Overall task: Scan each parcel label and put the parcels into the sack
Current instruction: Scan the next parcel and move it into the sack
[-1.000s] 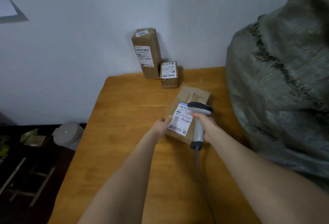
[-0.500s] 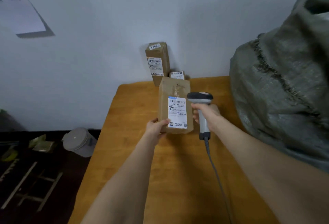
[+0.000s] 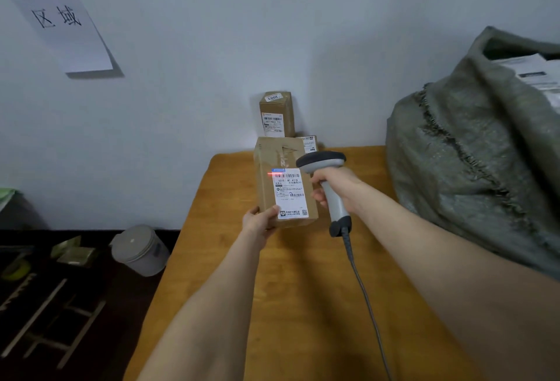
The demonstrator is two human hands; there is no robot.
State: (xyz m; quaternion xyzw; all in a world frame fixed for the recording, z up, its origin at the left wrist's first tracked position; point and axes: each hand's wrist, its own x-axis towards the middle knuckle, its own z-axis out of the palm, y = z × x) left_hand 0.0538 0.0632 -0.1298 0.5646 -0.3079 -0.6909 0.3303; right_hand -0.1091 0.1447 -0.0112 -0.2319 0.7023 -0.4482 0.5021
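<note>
My left hand [image 3: 260,219] grips the lower left corner of a brown cardboard parcel [image 3: 272,189], held upright above the wooden table [image 3: 297,283]. Its white label [image 3: 291,194] faces me, and a red scan line crosses the barcode at the label's top. My right hand [image 3: 338,188] holds a grey handheld scanner [image 3: 325,168] just right of the parcel, head pointing at the label. A tall parcel [image 3: 275,114] and a small parcel [image 3: 309,143] stand at the wall behind. The grey-green sack [image 3: 472,162] sits at the right, labelled parcels [image 3: 536,74] showing in its mouth.
The scanner's cable [image 3: 363,295] trails toward me over the table. A paper sign [image 3: 57,13] hangs on the wall at the upper left. On the dark floor to the left stand a lidded grey bucket [image 3: 141,250] and some scrap pieces.
The parcel went from lying on the table to being held upright in my left hand. The scanner moved to its right side, and a red scan line now shows on the barcode.
</note>
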